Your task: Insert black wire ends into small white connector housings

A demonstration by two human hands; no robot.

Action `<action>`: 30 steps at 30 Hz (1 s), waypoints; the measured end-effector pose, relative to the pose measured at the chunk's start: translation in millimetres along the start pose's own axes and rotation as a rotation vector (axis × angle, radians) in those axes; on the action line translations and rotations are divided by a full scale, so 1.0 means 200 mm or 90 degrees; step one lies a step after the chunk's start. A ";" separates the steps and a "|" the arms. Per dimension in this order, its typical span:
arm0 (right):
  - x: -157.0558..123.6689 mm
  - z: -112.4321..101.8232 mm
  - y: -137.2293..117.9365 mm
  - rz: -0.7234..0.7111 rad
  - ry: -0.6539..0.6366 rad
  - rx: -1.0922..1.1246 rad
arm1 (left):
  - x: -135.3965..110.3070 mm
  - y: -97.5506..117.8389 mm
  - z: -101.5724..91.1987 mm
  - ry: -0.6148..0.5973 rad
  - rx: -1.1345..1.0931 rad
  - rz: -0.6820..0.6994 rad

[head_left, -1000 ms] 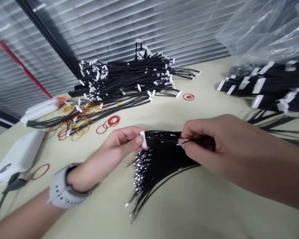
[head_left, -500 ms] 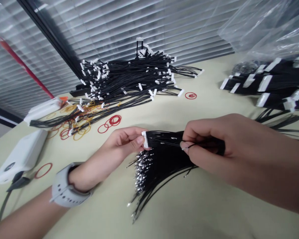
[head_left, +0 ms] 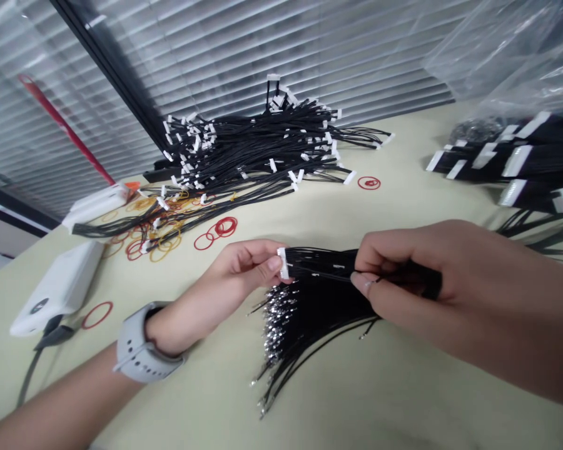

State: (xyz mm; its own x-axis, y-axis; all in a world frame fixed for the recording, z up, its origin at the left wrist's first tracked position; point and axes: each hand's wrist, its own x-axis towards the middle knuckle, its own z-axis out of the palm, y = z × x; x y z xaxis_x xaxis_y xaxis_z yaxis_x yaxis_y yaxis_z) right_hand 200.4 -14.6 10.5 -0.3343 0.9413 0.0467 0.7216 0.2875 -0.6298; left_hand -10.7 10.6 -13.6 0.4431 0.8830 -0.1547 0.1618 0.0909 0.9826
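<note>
My left hand [head_left: 258, 265] pinches a white connector [head_left: 284, 263] between thumb and fingers. Black wires run from the connector to the right. My right hand [head_left: 403, 269] has thumb and forefinger closed on a thin black wire [head_left: 340, 276] from this set. Its other fingers curl round dark wires that are partly hidden. Beneath both hands lies a thick bundle of loose black wires [head_left: 326, 306] on the table. Their bare ends carry small shiny metal terminals [head_left: 276, 319], fanned out below the connector.
A pile of black wire harnesses [head_left: 258, 147] with white connectors stands at the back. More bundled harnesses [head_left: 520, 156] lie at the right under clear plastic. Red rubber bands [head_left: 225, 227] and yellow ones [head_left: 171, 237] are scattered left of centre. A white device [head_left: 59, 287] with a cable sits at left.
The whole scene has shifted slightly to the right as the camera turned. Both hands keep their grips, with almost no movement relative to the connector and wires.
</note>
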 end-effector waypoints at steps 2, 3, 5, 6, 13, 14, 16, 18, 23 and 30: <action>0.01 0.00 0.01 -0.012 0.001 -0.009 | 0.00 0.00 0.00 0.004 0.001 -0.004; 0.01 0.00 0.02 -0.018 0.000 -0.011 | 0.00 0.00 0.00 0.006 0.000 -0.004; 0.01 0.00 0.03 -0.028 -0.002 -0.014 | 0.00 0.00 0.00 0.010 -0.003 -0.005; 0.01 0.00 0.03 -0.031 0.000 -0.015 | 0.00 0.00 0.00 0.013 -0.002 -0.005; 0.00 0.00 0.03 -0.028 -0.003 -0.018 | 0.00 0.00 0.00 0.012 0.020 -0.004; 0.01 0.00 0.03 -0.024 -0.005 -0.017 | 0.00 0.00 0.00 0.012 0.019 -0.004; 0.01 0.00 0.02 -0.019 -0.011 -0.012 | -0.01 0.00 0.00 0.010 0.014 -0.002; 0.01 0.00 0.02 -0.014 -0.017 -0.010 | -0.01 0.00 0.00 0.010 0.009 0.000; 0.02 0.00 0.02 -0.016 -0.029 0.003 | 0.00 0.01 0.01 0.000 -0.005 0.006; 0.02 0.00 0.03 -0.022 -0.023 -0.004 | 0.00 0.01 0.01 -0.009 -0.020 0.012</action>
State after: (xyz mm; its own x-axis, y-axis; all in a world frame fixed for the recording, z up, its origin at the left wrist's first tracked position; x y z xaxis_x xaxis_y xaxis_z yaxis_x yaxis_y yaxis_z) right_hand 202.6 -8.5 6.6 -0.3798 0.9242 0.0402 0.7138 0.3204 -0.6228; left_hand -9.2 10.0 -12.2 0.4579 0.8784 -0.1371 0.1255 0.0888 0.9881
